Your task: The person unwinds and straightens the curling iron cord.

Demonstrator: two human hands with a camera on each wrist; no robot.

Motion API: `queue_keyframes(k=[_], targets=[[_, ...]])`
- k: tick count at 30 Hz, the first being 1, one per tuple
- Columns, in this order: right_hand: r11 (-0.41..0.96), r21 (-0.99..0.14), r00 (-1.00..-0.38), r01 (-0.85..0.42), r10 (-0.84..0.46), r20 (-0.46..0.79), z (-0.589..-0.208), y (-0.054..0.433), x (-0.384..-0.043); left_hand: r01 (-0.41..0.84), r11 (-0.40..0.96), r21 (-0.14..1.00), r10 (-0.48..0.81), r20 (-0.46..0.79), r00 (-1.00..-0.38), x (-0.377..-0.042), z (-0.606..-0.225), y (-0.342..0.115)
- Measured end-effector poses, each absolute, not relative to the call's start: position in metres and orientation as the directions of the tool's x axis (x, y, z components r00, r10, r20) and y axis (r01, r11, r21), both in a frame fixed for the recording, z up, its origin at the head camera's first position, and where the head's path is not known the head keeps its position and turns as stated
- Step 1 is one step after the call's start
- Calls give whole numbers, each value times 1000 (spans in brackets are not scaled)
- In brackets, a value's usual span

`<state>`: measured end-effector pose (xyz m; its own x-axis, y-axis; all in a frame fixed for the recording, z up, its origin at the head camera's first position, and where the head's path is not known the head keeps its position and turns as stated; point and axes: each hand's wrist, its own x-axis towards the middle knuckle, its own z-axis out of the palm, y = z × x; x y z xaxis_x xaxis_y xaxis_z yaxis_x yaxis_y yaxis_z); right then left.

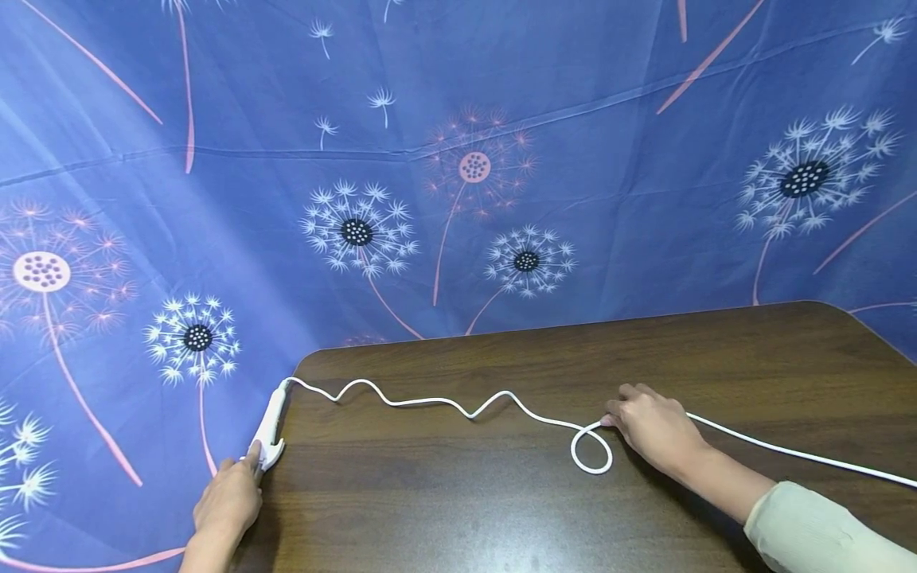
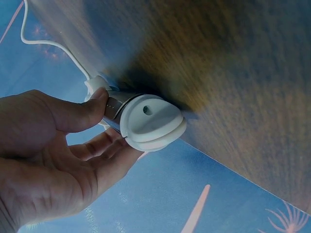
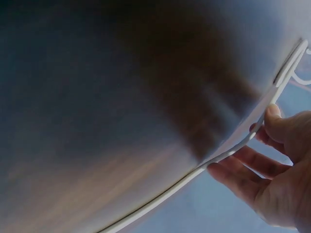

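At the left edge of the table, my left hand (image 1: 228, 503) grips a white curling iron (image 1: 269, 418) by its barrel end, with the handle and cord end pointing away. In the left wrist view, the thumb and fingers hold the silver barrel (image 2: 114, 108) just behind the rounded white tip (image 2: 153, 121). Out from the handle runs a white cord (image 1: 430, 400), wavy across the table, with a small loop beside my right hand (image 1: 659, 426). That hand pinches the cord (image 3: 245, 141) between thumb and fingers.
The brown wooden table (image 1: 458, 493) has a rounded far left corner. Behind and to the left of it hangs a blue cloth (image 1: 609, 199) with a dandelion print. Past my right hand, the cord runs on to the right and leaves the view.
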<state>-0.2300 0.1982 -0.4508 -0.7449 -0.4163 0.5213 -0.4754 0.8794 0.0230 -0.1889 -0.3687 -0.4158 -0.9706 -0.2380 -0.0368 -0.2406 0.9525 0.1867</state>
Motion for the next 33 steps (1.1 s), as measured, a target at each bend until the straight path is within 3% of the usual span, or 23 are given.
queue_keyframes(k=[14,33], targets=[[942,-119,-893,-313,-249,374,-439,256,-257,-239,954,180,-237,-34,-971,-187,-415,-370],[969,-237,-983,-76,-33,182,-425,341,-291,-262,945,195,-261,-31,-965,-188,-414,-366]])
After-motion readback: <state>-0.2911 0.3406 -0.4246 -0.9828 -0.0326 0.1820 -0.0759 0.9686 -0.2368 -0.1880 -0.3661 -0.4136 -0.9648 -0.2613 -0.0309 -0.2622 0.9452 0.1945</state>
